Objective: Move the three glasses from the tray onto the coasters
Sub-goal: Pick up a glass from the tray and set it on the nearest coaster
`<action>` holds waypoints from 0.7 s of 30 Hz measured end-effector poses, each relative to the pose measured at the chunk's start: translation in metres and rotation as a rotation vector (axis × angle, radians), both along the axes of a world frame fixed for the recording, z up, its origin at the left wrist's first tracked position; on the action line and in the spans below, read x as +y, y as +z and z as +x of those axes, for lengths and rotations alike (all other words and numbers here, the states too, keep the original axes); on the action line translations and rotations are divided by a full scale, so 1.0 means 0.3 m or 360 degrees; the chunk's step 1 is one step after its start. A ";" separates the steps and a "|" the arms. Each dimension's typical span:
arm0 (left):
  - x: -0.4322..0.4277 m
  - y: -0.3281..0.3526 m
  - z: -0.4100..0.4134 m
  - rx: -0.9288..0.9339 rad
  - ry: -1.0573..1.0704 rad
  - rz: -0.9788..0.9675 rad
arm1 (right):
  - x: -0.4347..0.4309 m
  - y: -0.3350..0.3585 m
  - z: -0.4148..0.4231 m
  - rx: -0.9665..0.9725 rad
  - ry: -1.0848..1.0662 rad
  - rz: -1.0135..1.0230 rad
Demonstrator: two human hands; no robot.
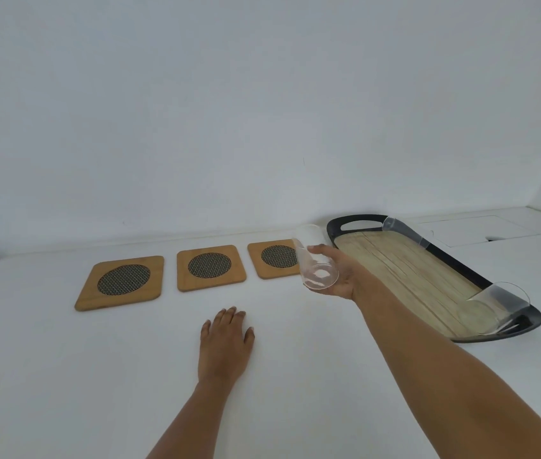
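Note:
Three square wooden coasters with dark mesh centres lie in a row: left coaster (120, 282), middle coaster (210, 268), right coaster (274, 258). My right hand (340, 274) grips a clear glass (312, 256), tilted, in the air over the right coaster's right edge. The wood-look tray (404, 273) with a black rim lies to the right. One glass (403, 231) lies at its far rim, another glass (491, 308) at its near end. My left hand (224, 342) rests flat on the white table.
The white table (63, 376) meets a white wall behind the coasters. A flat white hatch panel (481, 230) with a small notch sits in the surface behind the tray.

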State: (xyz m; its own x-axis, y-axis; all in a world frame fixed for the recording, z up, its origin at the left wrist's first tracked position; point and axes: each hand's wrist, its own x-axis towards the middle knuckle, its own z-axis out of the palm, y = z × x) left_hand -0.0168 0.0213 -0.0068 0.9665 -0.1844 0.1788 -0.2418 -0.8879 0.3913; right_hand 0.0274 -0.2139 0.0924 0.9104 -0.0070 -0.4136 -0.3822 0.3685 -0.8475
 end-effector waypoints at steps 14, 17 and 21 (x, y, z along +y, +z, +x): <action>-0.013 0.005 0.042 0.0000 0.0096 0.0083 | 0.083 0.080 0.087 -0.0239 -0.0139 -0.1840; -0.016 0.005 0.057 0.0009 0.0115 0.0116 | 0.087 0.084 0.121 -0.0314 -0.0211 -0.1931; -0.017 0.003 0.070 0.0029 0.0112 0.0152 | 0.090 0.098 0.167 -0.0364 -0.0229 -0.2101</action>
